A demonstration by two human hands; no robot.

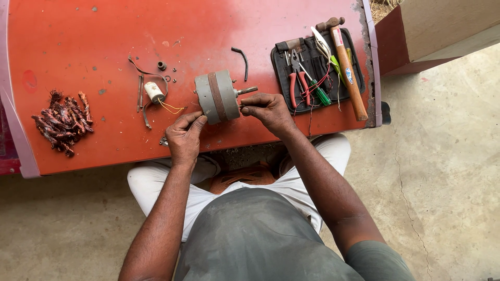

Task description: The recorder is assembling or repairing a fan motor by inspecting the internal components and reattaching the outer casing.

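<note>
A: Where's the motor [217, 97]?
B: Centre of the red table [104, 31], lying on its side. Grey round housing with a brown band, shaft pointing to 3 o'clock.
A: Left hand [185, 136]?
B: At the motor's 7 o'clock. Fingers curled, fingertips against the lower left edge of the housing. Not gripping around it.
A: Right hand [268, 110]?
B: At the motor's 4 o'clock, just under the shaft. Thumb and forefinger pressed together at the housing's right face. Can't tell what is pinched, too small.
A: Rest of the table?
B: Capacitor [154, 92] with yellow wires at 9 o'clock of the motor. Pile of copper wire [62, 121] further out at 9. Black tool pouch [314, 67] at 3 o'clock, with pliers, screwdriver and a hammer [346, 65].
</note>
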